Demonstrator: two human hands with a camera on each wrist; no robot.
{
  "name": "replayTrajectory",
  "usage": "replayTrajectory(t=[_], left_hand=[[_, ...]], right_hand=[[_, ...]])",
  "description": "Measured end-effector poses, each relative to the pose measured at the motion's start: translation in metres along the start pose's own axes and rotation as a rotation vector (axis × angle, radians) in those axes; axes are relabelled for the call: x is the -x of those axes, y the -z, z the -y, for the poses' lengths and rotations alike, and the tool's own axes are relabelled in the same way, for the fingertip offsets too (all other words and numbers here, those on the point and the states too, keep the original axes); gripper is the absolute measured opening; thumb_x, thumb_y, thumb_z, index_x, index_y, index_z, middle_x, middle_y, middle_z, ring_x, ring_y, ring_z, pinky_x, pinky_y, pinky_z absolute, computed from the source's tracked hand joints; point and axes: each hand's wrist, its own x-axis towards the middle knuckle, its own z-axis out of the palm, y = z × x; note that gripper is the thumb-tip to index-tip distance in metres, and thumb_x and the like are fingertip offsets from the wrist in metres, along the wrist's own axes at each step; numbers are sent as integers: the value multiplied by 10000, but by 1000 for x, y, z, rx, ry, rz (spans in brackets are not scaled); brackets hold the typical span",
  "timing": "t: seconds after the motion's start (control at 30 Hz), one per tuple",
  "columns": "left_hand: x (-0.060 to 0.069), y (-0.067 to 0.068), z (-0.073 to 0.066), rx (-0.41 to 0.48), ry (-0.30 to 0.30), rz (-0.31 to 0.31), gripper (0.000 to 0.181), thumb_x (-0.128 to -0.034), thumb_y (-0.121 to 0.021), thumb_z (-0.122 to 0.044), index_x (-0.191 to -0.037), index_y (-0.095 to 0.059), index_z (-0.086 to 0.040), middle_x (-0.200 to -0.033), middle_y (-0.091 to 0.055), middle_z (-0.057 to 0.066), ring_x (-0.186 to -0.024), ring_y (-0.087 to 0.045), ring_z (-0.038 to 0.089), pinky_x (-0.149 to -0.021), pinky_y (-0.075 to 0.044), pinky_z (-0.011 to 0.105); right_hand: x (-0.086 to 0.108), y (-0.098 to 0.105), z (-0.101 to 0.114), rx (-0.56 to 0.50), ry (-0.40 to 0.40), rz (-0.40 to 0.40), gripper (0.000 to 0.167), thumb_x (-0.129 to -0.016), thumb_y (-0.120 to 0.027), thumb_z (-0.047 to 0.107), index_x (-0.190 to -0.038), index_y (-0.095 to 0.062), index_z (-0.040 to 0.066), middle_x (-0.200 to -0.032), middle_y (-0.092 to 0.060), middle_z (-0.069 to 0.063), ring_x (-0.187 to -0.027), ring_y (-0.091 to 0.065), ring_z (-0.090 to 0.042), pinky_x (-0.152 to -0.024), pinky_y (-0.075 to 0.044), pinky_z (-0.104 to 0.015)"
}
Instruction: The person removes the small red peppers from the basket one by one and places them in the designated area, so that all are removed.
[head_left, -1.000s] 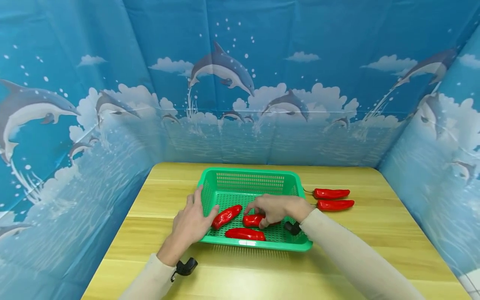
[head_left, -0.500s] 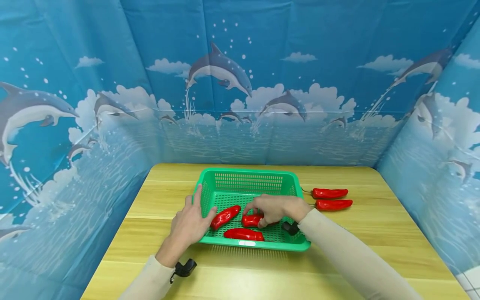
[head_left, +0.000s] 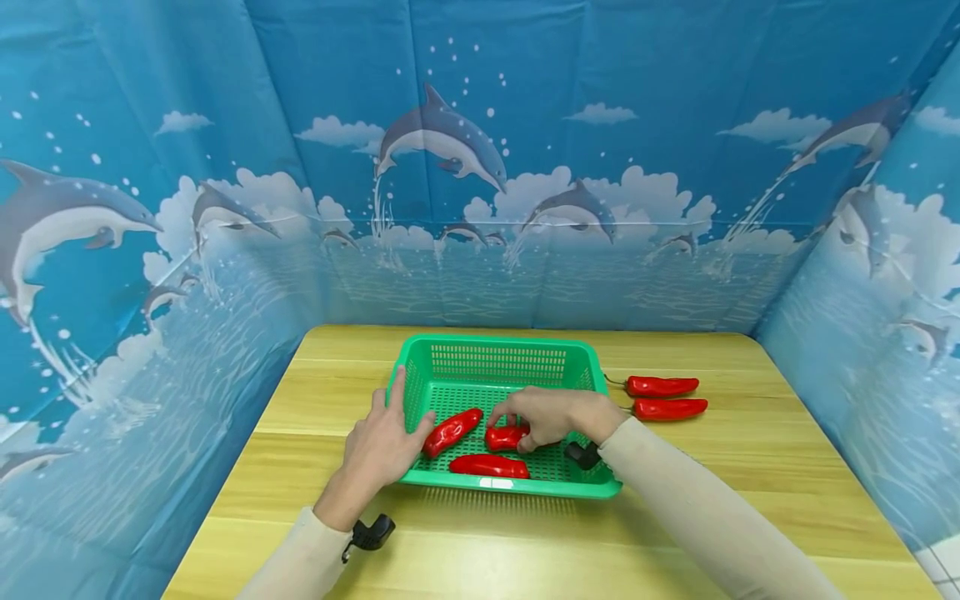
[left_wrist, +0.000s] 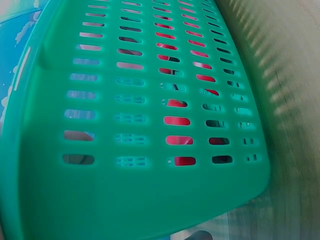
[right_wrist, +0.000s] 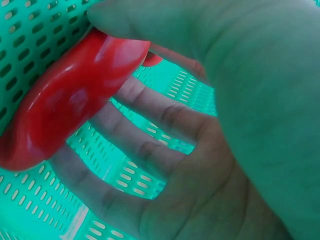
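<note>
While the left hand (head_left: 384, 442) is held, fingers apart, at the left rim of the green basket (head_left: 562, 488), a red pepper (head_left: 502, 438) inside is pinched by the right hand (head_left: 551, 414), near two more peppers (head_left: 453, 432) (head_left: 489, 467).

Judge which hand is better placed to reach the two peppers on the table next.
Probably the right hand, though it holds another pepper: it lies nearer those two peppers, while the left hand is at the basket's opposite side.
</note>
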Motion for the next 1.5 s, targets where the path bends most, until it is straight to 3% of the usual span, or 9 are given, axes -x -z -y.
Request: replayTrajectory(t=[0.53,0.97,1.5], left_hand=[[-2,1,-1,-3,-8,1,1044,-1143,-607,-634,-1903,-40,-198,-1653,-518,314,-569,-564,331,-519,-453,394],[-3,1,-1,-2,-5,13,1066,-1138,-629,-627,-1903,-19,-205,-1684,-498,307,-575,-578,342,-525,-459,394],[-1,0,0,-8,-3,17,1070,-1136,-624,-637,-1902,-20,-199,-1695,-491,318,-572,-575,341,-527,-469,398]], right_hand=[[7,3,3,7,20,-18,590,-1050,-872,124,-1606,-695,214,-1273,-765,33,-1070,-674,-150,-998,-622,-386],[13,5,8,3,33,-39,604,-1048,-875,115,-1618,-689,190,-1400,-766,0,-1089,-687,-129,-1010,-629,-366],[26,12,19,37,30,-78,614,-1052,-887,156,-1628,-686,225,-1273,-737,39,-1090,-654,-142,-991,-611,-365]])
